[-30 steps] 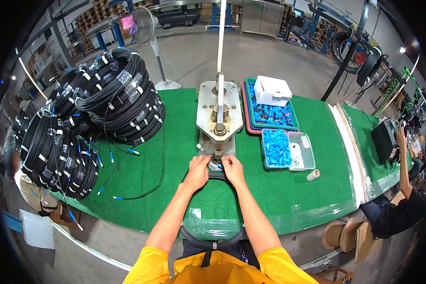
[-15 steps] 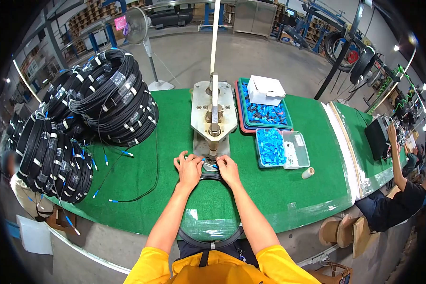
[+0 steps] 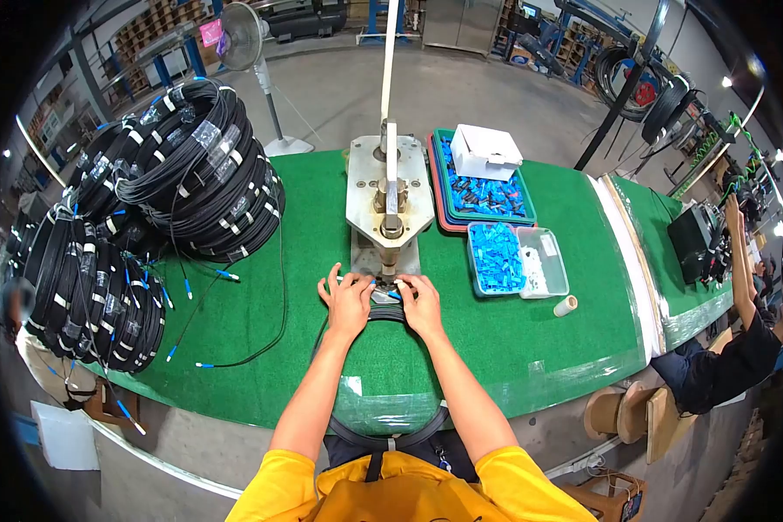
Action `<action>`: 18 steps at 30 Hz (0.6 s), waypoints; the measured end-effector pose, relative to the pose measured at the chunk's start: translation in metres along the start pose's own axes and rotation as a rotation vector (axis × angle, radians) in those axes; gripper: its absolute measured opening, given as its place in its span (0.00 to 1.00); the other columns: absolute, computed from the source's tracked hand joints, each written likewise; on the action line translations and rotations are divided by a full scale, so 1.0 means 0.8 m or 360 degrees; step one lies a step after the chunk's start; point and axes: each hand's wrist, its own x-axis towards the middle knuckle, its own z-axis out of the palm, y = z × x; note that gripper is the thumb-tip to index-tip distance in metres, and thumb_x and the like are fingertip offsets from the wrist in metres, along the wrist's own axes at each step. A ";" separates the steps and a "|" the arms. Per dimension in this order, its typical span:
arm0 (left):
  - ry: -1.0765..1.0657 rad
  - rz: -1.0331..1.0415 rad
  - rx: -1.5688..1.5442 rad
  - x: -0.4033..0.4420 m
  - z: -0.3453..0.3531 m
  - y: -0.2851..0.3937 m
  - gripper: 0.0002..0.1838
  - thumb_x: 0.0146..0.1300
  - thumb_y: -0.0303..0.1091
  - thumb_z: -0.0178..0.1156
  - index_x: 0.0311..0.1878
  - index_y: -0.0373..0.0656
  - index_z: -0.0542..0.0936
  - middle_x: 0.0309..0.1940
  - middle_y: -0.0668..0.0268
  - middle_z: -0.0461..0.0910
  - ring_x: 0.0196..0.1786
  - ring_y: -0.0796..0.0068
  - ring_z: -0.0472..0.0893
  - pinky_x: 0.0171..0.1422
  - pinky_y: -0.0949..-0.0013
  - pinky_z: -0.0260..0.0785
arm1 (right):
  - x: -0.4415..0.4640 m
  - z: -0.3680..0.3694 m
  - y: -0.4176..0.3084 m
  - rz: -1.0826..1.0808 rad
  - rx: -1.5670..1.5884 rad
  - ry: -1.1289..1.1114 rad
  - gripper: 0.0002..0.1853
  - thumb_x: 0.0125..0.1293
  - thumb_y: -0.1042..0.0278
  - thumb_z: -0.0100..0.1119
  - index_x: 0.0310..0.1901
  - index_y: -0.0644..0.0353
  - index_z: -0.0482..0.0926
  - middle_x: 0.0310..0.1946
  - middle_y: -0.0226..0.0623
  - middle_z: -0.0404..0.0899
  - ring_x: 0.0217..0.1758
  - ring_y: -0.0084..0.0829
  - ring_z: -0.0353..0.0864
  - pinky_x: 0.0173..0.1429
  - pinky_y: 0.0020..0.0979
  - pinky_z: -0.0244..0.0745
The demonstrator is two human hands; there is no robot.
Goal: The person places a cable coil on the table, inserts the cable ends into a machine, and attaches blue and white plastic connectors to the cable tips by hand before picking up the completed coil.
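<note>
Both hands are at the foot of a metal hand press (image 3: 390, 204) with an upright lever. My left hand (image 3: 348, 306) is closed, pinching a small blue connector (image 3: 373, 283) at its fingertips. Opposite it, my right hand (image 3: 421, 306) is closed with a blue cable connector (image 3: 395, 295) at the fingers; a small white tip shows by its thumb. A coil of black cable (image 3: 391, 444) loops between my forearms, its near side by my waist and its far side under the hands. My fingers partly hide the connectors and the press base.
Stacked black cable coils (image 3: 204, 174) fill the left, with loose connector ends on the green mat (image 3: 313, 200). To the right are a tray of blue parts (image 3: 487, 202), a white box (image 3: 485, 152), a clear tub (image 3: 544, 261) and a small roll (image 3: 565, 305). A co-worker (image 3: 731, 357) sits far right.
The camera view has shifted slightly, so the bench sits a little higher. My right fingers have changed position, and a white tip now shows at them. My left hand stays by the press base.
</note>
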 end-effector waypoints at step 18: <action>0.0006 -0.0110 -0.0053 -0.002 -0.003 -0.001 0.09 0.65 0.39 0.63 0.45 0.55 0.88 0.62 0.63 0.74 0.76 0.47 0.54 0.74 0.34 0.40 | -0.001 0.007 0.004 -0.0161 -0.0335 0.0309 0.07 0.62 0.66 0.65 0.40 0.54 0.87 0.45 0.41 0.76 0.54 0.43 0.73 0.61 0.41 0.67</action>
